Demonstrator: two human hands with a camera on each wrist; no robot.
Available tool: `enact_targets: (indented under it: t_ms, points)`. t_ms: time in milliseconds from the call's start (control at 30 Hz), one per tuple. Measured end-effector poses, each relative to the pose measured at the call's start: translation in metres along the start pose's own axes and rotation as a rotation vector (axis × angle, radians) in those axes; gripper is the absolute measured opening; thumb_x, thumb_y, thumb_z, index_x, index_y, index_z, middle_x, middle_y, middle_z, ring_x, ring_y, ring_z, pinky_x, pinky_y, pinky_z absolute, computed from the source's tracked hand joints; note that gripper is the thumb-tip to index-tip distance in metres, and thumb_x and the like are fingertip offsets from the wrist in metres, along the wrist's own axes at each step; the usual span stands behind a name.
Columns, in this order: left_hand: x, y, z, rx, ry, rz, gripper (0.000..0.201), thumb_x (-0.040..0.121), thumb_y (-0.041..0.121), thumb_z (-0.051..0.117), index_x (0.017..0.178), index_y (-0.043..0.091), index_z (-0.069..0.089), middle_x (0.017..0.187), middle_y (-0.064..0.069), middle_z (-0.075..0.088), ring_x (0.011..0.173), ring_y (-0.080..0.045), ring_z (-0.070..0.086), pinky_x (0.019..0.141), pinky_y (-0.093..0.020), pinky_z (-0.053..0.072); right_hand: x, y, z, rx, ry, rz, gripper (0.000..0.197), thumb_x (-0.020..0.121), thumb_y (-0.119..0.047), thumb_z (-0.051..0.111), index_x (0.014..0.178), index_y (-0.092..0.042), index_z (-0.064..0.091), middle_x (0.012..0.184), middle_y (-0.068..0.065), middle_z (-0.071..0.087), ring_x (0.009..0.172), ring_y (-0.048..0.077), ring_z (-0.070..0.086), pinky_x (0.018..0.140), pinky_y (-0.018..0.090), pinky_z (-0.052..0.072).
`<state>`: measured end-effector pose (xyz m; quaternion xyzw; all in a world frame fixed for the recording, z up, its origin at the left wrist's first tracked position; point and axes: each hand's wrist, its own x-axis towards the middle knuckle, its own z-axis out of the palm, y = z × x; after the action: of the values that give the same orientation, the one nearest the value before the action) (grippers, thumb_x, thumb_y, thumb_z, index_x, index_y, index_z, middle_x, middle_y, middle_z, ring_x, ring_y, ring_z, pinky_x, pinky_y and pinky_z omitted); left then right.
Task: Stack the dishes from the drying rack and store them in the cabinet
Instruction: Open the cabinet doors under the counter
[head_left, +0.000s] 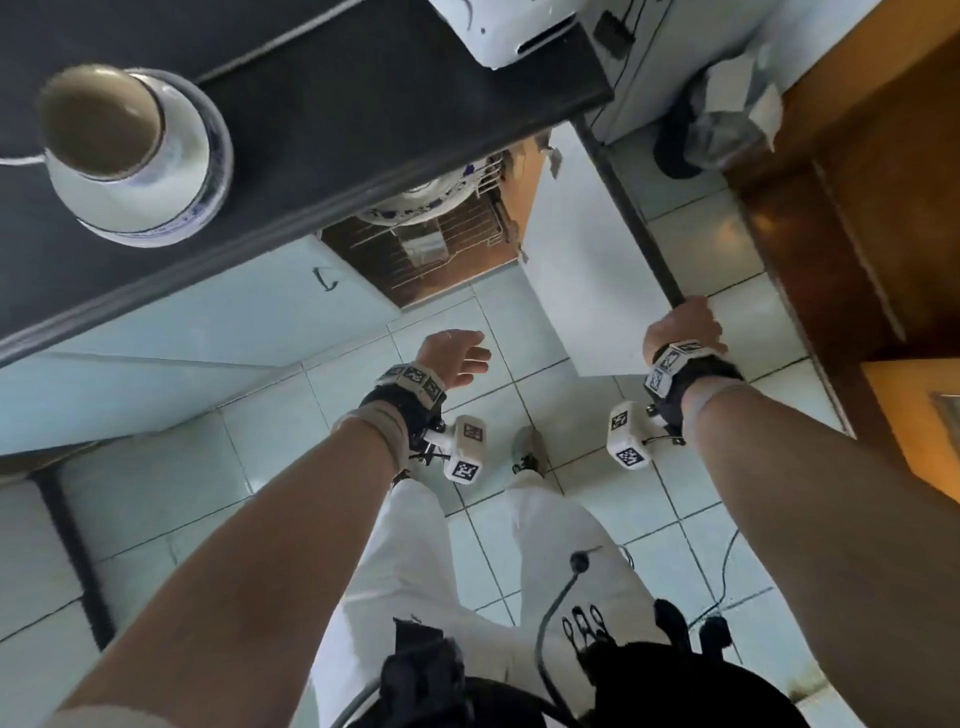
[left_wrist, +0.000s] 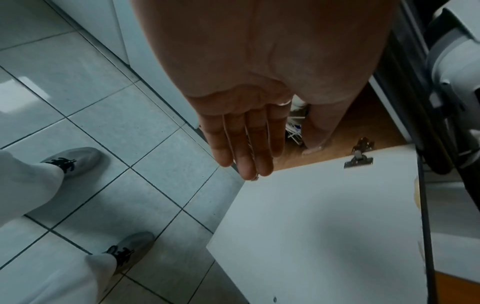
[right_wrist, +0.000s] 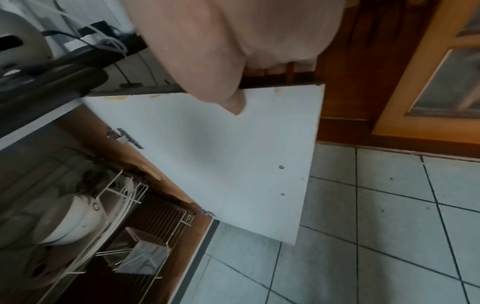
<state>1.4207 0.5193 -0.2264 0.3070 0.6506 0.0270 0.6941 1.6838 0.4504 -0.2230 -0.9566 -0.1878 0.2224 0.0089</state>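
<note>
A stack of blue-and-white bowls (head_left: 132, 156) stands on the black countertop (head_left: 363, 104) at the upper left. Below it the cabinet is open, with more dishes (head_left: 415, 208) on a white wire rack (right_wrist: 124, 197) inside. My right hand (head_left: 688, 319) grips the top edge of the open white cabinet door (head_left: 582, 234); in the right wrist view the thumb (right_wrist: 235, 105) lies on the door's inner face (right_wrist: 233, 164). My left hand (head_left: 460, 358) hangs empty over the floor in front of the cabinet, its fingers (left_wrist: 244, 148) straight and close together.
A white appliance (head_left: 509, 31) sits at the counter's far end. A dark wooden door (head_left: 857, 182) stands to the right of the cabinet door. My feet (left_wrist: 75, 162) are on the pale floor tiles, and a black cable (head_left: 556, 613) hangs by my legs.
</note>
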Motion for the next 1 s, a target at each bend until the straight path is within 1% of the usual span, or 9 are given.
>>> enact_targets:
  t_ms: [67,167,267,400,500,600,800,933,1000]
  points:
    - [-0.004,0.005,-0.012,-0.028,0.037,0.004,0.023,0.098,0.022,0.058,0.115,0.008,0.066,0.098,-0.006,0.072,0.088,-0.022,0.066,0.073,-0.027,0.051,-0.007,-0.016,-0.001,0.038,0.097,-0.055,0.048,0.088,-0.01,0.05,0.135,-0.002,0.045,0.137,0.019,0.054,0.128,0.038,0.05,0.107,0.049,0.041]
    - [-0.017,0.015,-0.041,-0.085,0.107,0.002,0.01,0.098,0.021,0.058,0.099,0.014,0.065,0.088,-0.002,0.071,0.076,-0.018,0.065,0.068,-0.027,0.049,-0.036,-0.057,0.002,0.115,0.146,-0.334,0.065,0.082,-0.01,0.058,0.143,-0.001,0.037,0.15,0.019,0.042,0.141,0.035,0.037,0.117,0.045,0.028]
    - [-0.027,0.028,-0.082,-0.151,0.172,0.032,0.01,0.098,0.02,0.057,0.098,0.013,0.063,0.091,-0.003,0.069,0.074,-0.017,0.065,0.067,-0.027,0.048,-0.072,-0.121,0.021,0.15,-0.082,-0.496,0.065,0.085,-0.015,0.062,0.144,-0.008,0.039,0.148,0.013,0.045,0.139,0.031,0.04,0.113,0.043,0.035]
    - [-0.024,0.032,-0.155,-0.213,0.287,0.07,0.008,0.097,0.021,0.057,0.094,0.016,0.063,0.105,-0.006,0.066,0.088,-0.023,0.066,0.075,-0.032,0.051,-0.121,-0.207,0.063,0.189,-0.366,-0.629,0.053,0.09,-0.022,0.059,0.141,-0.015,0.043,0.138,0.01,0.057,0.124,0.033,0.055,0.101,0.042,0.047]
    - [-0.016,0.025,-0.212,-0.276,0.363,0.073,0.015,0.098,0.021,0.056,0.111,0.014,0.061,0.112,-0.007,0.062,0.096,-0.024,0.065,0.08,-0.035,0.051,-0.154,-0.263,0.098,0.215,-0.593,-0.701,0.061,0.088,-0.021,0.06,0.145,-0.012,0.041,0.145,0.005,0.052,0.131,0.025,0.052,0.108,0.036,0.042]
    - [-0.009,0.018,-0.255,-0.306,0.407,0.063,0.036,0.098,0.02,0.057,0.133,0.013,0.056,0.115,-0.005,0.061,0.099,-0.025,0.065,0.083,-0.035,0.052,-0.171,-0.302,0.136,0.169,-0.665,-0.681,0.068,0.083,-0.029,0.067,0.143,-0.011,0.041,0.143,0.011,0.053,0.129,0.031,0.053,0.108,0.042,0.042]
    - [-0.002,0.008,-0.285,-0.35,0.41,0.075,0.044,0.098,0.021,0.058,0.14,0.012,0.05,0.12,-0.006,0.061,0.102,-0.024,0.065,0.091,-0.039,0.053,-0.183,-0.324,0.168,0.034,-0.628,-0.64,0.066,0.084,-0.015,0.066,0.144,-0.01,0.037,0.135,0.015,0.054,0.12,0.034,0.055,0.102,0.039,0.045]
    - [-0.001,-0.007,-0.269,-0.386,0.397,0.066,0.048,0.098,0.029,0.059,0.142,0.012,0.05,0.136,-0.009,0.06,0.107,-0.024,0.064,0.093,-0.04,0.053,-0.184,-0.312,0.16,0.116,-0.564,-0.635,0.063,0.09,0.002,0.046,0.148,-0.017,0.033,0.142,0.012,0.053,0.124,0.033,0.054,0.103,0.036,0.044]
    - [-0.005,-0.013,-0.252,-0.414,0.376,0.071,0.054,0.098,0.04,0.058,0.142,0.011,0.047,0.145,-0.01,0.053,0.116,-0.027,0.061,0.099,-0.043,0.051,-0.186,-0.291,0.151,0.042,-0.56,-0.655,0.05,0.093,0.001,0.04,0.139,-0.018,0.044,0.13,0.015,0.059,0.109,0.033,0.059,0.092,0.037,0.048]
